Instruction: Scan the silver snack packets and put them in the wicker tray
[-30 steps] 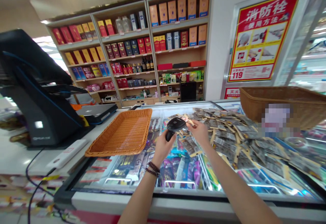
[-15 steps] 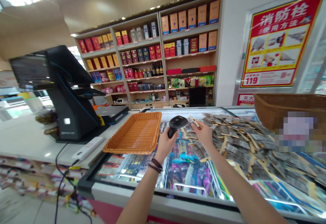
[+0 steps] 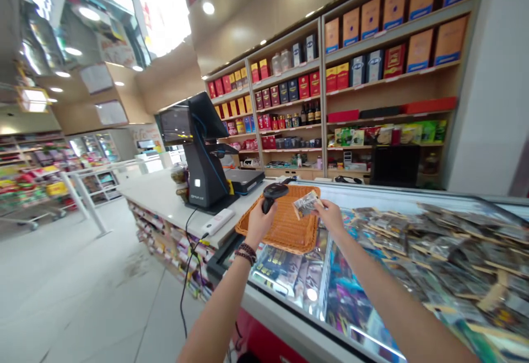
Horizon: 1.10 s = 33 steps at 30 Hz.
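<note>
My left hand (image 3: pixel 260 223) is wrapped round the handle of a black barcode scanner (image 3: pixel 275 191), held above the left part of an orange wicker basket (image 3: pixel 289 236). A small flat packet (image 3: pixel 306 205) is pinched in my right hand (image 3: pixel 330 215), over the basket's right part and to the right of the scanner. The basket rests on the glass-topped freezer (image 3: pixel 351 191). Many similar packets (image 3: pixel 450 253) lie in a spread pile on the freezer at the right.
A black checkout terminal (image 3: pixel 206 170) stands on a white counter (image 3: pixel 155 192) at the left, with a flat dark device (image 3: pixel 244 181) and a white power strip (image 3: pixel 217 222). Shelves of boxes (image 3: pixel 289 109) line the back wall.
The view has turned left. My right hand has carried the packet from beside the pile to over the basket, and the scanner in my left hand has moved over the basket too.
</note>
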{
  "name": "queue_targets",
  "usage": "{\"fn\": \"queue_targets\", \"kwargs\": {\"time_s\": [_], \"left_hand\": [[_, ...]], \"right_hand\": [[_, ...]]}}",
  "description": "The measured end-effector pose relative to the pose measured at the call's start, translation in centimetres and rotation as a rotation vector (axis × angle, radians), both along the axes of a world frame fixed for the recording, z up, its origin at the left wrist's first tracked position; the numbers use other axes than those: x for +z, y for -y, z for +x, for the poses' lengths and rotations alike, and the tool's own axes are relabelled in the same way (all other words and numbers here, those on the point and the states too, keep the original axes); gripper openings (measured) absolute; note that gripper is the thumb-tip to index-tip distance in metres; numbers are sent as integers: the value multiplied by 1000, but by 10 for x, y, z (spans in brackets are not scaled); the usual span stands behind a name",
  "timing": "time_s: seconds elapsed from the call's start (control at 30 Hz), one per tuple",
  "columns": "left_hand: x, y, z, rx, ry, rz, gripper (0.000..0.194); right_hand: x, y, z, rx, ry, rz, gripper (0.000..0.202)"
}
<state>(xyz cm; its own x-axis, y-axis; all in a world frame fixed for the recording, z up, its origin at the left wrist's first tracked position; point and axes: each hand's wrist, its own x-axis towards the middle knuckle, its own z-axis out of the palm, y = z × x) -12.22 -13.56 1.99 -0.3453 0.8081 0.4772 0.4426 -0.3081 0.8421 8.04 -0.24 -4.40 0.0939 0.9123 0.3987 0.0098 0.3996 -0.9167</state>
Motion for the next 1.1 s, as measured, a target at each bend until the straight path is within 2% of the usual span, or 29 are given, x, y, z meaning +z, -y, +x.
{"fn": "queue_targets", "kwargs": {"time_s": [0.13, 0.23, 0.37, 0.47, 0.57, 0.7, 0.87, 0.97, 1.1], "left_hand": [[-8, 5, -21, 41, 0, -37, 43], [-18, 4, -28, 57, 18, -62, 43], [-32, -1, -27, 39, 19, -83, 40], [-33, -6, -14, 36, -29, -101, 36], [-23, -10, 11, -5, -24, -104, 34], [-10, -19, 57, -160, 39, -101, 36], [-9, -33, 121, -321, 92, -42, 42], [-16, -37, 157, -393, 137, -51, 43], [-37, -41, 191, -444, 160, -106, 42]], "right_hand": [[-9, -9, -38, 18, 10, 12, 23], [-16, -12, -46, -30, 44, 21, 32], [-28, -9, -31, -90, 117, 30, 39], [-35, -6, -4, -139, 184, 42, 34], [-36, -3, 39, -214, 253, 54, 31], [-29, 3, 115, -349, 330, 66, 30], [-22, 21, 203, -535, 432, 38, 29], [-24, 34, 232, -616, 504, -6, 30], [-32, 43, 237, -677, 614, -57, 30]]}}
